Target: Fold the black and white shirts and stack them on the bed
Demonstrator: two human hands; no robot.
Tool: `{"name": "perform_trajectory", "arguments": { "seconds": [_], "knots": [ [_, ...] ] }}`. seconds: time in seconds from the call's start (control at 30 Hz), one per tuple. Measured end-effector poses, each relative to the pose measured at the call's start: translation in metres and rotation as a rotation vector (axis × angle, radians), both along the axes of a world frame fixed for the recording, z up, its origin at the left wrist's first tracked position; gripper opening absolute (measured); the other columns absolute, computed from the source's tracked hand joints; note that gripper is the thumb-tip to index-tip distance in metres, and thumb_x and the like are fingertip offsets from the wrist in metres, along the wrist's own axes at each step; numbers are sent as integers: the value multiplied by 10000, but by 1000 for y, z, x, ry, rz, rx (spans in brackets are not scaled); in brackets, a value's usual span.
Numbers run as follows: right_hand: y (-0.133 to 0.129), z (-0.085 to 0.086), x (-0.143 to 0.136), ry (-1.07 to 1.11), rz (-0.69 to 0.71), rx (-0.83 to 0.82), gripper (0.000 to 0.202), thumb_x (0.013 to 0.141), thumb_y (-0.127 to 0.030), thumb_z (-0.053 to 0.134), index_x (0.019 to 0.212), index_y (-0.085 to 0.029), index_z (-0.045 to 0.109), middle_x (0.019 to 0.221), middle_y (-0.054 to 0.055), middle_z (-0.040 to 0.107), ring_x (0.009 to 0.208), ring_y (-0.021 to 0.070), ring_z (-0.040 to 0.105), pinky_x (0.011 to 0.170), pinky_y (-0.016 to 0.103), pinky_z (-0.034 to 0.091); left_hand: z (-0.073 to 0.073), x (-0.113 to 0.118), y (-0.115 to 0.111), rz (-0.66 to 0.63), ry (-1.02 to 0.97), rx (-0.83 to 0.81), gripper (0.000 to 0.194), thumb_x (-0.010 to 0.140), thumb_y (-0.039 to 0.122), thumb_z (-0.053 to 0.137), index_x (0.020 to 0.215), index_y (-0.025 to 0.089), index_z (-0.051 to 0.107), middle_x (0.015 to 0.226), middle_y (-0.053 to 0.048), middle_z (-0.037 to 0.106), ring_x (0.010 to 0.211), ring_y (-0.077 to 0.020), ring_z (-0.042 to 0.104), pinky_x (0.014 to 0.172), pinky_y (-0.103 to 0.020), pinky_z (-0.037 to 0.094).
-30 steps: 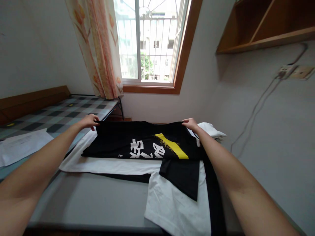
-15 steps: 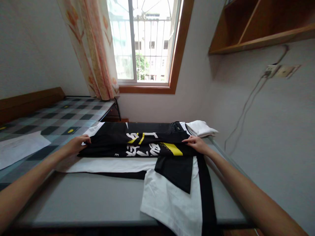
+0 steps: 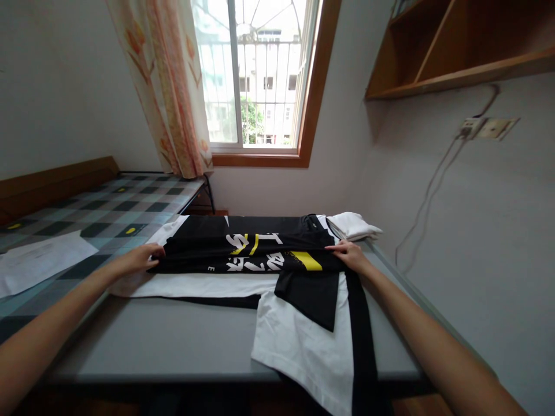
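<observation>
A black T-shirt (image 3: 208, 252) with white lettering and a yellow block lies spread sideways across the table. My left hand (image 3: 142, 259) pinches its left edge. At the right, near the shoulder, my right hand (image 3: 352, 255) has thumb and fingers closed on the cloth. The near sleeve of this shirt points toward me. Beneath it is a white T-shirt (image 3: 299, 335), whose sleeve hangs over the table's front edge. More black cloth (image 3: 363, 341) shows under the white one and also hangs down.
A folded white cloth (image 3: 353, 224) sits at the table's (image 3: 173, 341) far right corner. On the left, a bed with a checked cover (image 3: 143, 202) holds paper sheets (image 3: 43, 260). A wooden shelf (image 3: 468, 69) and plugged-in cables (image 3: 433, 179) are on the right wall.
My left hand has shifted slightly right along with the black T-shirt's left edge. My right hand keeps its grip at the shoulder. The view has tilted a little.
</observation>
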State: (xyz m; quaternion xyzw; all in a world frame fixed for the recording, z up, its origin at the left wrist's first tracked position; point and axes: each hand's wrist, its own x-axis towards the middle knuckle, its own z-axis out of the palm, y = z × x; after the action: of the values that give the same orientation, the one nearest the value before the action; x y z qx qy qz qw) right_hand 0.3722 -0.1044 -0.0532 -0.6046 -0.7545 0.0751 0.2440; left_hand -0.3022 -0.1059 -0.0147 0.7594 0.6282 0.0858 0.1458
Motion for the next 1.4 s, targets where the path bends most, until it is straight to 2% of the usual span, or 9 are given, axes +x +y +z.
{"name": "perform_trajectory", "arguments": {
  "seconds": [0.2,0.3,0.43,0.63,0.77,0.97,1.17,1.3,1.4],
  "knots": [
    [8,4,-3,78,-13,-13,311,814,-288,579,1054,-236,772,830,41,706,742,188,624,733,303,484,7,4,11,193,-77,6,483,673,647,554,760,199,711,856,-88,731,827,-271,656,714,-304,496],
    [23,8,-10,188,-83,-38,377,880,-328,509,1170,-201,715,858,56,732,803,203,659,772,311,508,9,15,25,222,-29,146,451,688,583,542,847,203,724,975,-97,736,925,-285,663,773,-307,502],
    [43,8,-25,230,-221,-19,405,886,-367,524,1199,-165,681,1143,123,705,1037,244,651,900,352,500,1,32,48,242,80,213,415,724,456,487,948,203,729,1067,-93,724,1000,-281,662,831,-319,493],
    [54,4,-45,97,-304,-63,352,800,-263,624,1136,-218,717,1147,98,716,1057,275,659,952,397,486,-5,35,70,239,16,67,238,627,398,540,656,203,673,794,-82,726,836,-263,681,730,-286,495],
    [52,1,-52,90,-230,7,332,830,-162,525,1088,-179,734,1144,99,718,1075,245,655,1000,362,461,-6,27,69,297,-86,105,260,642,421,500,600,197,624,681,-54,675,742,-247,650,660,-281,479],
    [45,-17,-58,137,-271,165,374,840,-130,458,1112,-128,715,1117,142,703,1062,241,644,997,362,463,-20,26,63,398,-344,256,389,716,529,412,692,190,601,727,-40,661,747,-232,611,607,-269,481],
    [39,-25,-60,152,-262,269,408,867,-248,471,1205,-136,670,1118,163,642,1059,291,611,978,441,472,-16,39,57,313,-176,263,346,770,490,436,751,180,586,832,-76,679,839,-232,611,758,-279,481],
    [41,-18,-62,196,-207,352,432,878,-252,457,1260,-165,638,1145,153,609,1108,296,579,999,454,455,-4,42,51,401,-88,343,306,846,411,391,858,166,575,923,-93,680,897,-227,612,800,-281,461],
    [46,-16,-69,217,-144,308,414,871,-261,499,1244,-163,650,1120,146,619,1097,286,589,1007,441,452,3,30,49,467,-82,377,299,871,396,396,900,148,560,911,-73,666,896,-206,598,781,-263,450]
  ]
}}
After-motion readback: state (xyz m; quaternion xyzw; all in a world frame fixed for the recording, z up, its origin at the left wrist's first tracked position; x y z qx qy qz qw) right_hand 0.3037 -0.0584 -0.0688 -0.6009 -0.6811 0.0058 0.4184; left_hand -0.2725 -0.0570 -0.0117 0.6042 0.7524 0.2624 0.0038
